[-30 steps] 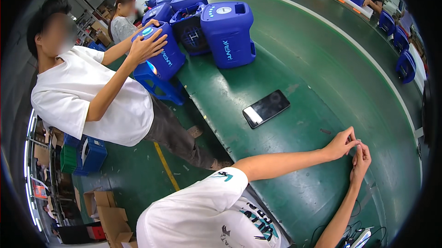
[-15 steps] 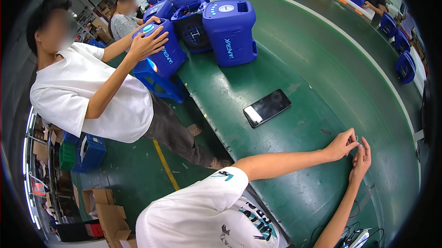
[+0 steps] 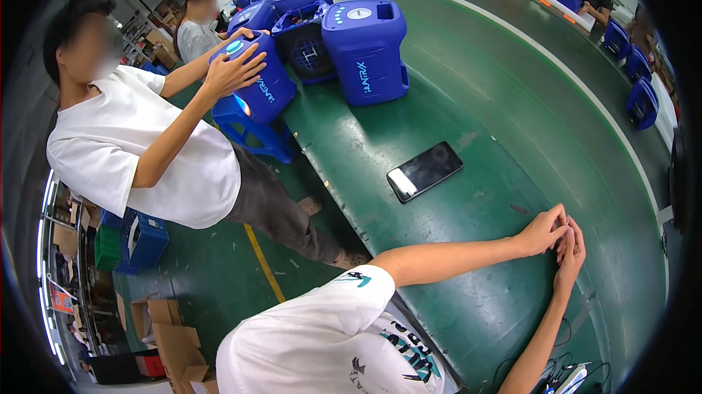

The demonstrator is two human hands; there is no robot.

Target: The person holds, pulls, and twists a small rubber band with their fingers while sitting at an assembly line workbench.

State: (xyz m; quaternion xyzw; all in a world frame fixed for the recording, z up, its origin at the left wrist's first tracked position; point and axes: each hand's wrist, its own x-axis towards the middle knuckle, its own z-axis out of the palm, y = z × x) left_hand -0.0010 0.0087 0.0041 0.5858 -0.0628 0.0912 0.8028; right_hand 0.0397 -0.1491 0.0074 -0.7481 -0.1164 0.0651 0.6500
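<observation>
Above the right part of the green table (image 3: 453,262), my left hand (image 3: 542,231) is closed, thumb and fingers pinched together. My right hand (image 3: 570,253) meets it from the right, its fingers bent and drawn in against the left fingertips. Whatever sits between the fingers, if anything, is too small to make out. A black smartphone (image 3: 425,171) lies flat on the table, away from both hands, with a bright reflection at one end.
Beyond the phone stand blue plastic cases (image 3: 364,54). A co-worker in a white shirt (image 3: 146,145) grips another blue case (image 3: 259,83) over a blue stool (image 3: 252,130). Cables and a white power strip (image 3: 572,379) lie by my right forearm. Cardboard boxes (image 3: 175,343) stand on the floor.
My right hand's fingers have drawn in from more stretched out and now press closer to my left fingertips. The phone and the co-worker's case look unmoved.
</observation>
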